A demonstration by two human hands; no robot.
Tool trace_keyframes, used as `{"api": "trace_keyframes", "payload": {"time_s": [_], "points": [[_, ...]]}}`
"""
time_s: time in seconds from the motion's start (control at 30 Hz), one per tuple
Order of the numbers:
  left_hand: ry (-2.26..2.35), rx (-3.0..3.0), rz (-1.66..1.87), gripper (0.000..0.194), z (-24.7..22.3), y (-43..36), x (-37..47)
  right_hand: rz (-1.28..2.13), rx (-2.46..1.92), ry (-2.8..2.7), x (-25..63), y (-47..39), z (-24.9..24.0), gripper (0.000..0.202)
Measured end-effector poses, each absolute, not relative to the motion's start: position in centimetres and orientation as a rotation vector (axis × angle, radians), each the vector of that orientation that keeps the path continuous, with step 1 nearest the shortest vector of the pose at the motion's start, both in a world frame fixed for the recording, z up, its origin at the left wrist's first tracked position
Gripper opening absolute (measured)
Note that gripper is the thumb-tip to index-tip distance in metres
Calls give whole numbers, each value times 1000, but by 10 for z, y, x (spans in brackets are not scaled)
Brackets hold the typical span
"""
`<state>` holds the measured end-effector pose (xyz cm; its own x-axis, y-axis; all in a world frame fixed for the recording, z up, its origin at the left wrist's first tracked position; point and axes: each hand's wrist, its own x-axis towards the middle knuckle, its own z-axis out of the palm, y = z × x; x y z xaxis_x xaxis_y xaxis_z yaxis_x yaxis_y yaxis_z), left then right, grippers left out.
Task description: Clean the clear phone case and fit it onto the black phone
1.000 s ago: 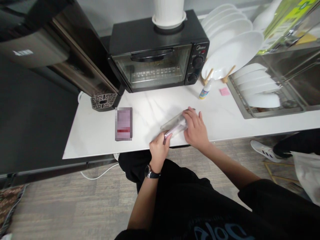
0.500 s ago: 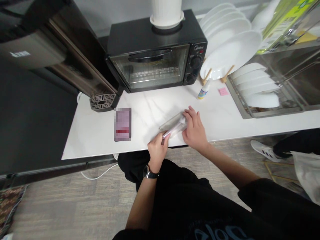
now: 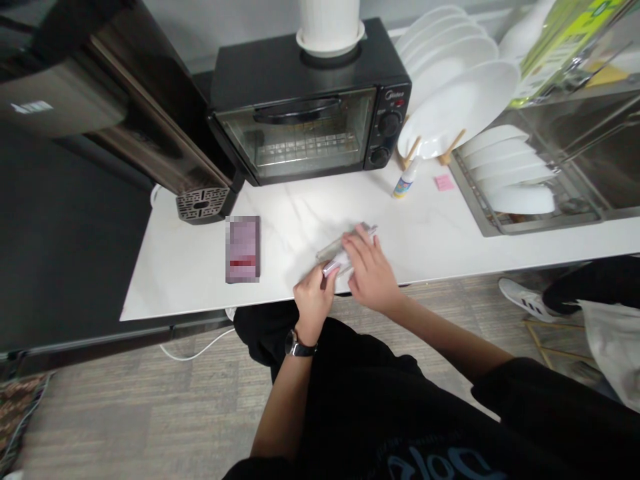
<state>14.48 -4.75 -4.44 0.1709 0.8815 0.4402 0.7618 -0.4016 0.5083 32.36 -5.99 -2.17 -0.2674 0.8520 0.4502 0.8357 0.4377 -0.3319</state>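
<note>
countertop (image 3: 280,230), white, grey-veined | rear left: drinks machine (image 3: 135,113) | rear middle: black toaster oven (image 3: 307,110) | left: pixelated mauve rectangle (image 3: 243,250), flat | right: small labelled bottle (image 3: 403,183), pink note (image 3: 443,182) near it, wooden plate rack (image 3: 454,145) behind | far right: sink (image 3: 486,217) let in | front: clear slim item (image 3: 330,250), contact with top unclear

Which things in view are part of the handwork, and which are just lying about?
In use:
left hand, gripping slim pinkish item
right hand, over its far end
clear flat piece beside it

Apparently just lying about, untouched:
white bottle
pink note
toaster oven
white plates
blurred purple item (role unclear)
</note>
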Motion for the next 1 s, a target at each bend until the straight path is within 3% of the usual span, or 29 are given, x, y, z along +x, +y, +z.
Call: {"api": "trace_keyframes", "payload": {"time_s": [0.13, 0.33, 0.53, 0.77, 1.0], "points": [[1677, 2314, 998, 33, -50, -47, 143, 31, -1295, -2248, 302, -70, -23, 76], [1584, 2281, 1105, 33, -43, -48, 147, -36, -1534, -2050, 336, -55, -22, 83], [1649, 2308, 1044, 38, -51, -48, 144, 22, -1322, -2261, 308, -68, -21, 78], [1604, 2267, 1097, 35, -46, -48, 146, -6, -1550, -2013, 344, -48, -20, 83], [1629, 2343, 1087, 41, -52, -47, 143, 88, -1254, -2259, 305, -65, -19, 76]]}}
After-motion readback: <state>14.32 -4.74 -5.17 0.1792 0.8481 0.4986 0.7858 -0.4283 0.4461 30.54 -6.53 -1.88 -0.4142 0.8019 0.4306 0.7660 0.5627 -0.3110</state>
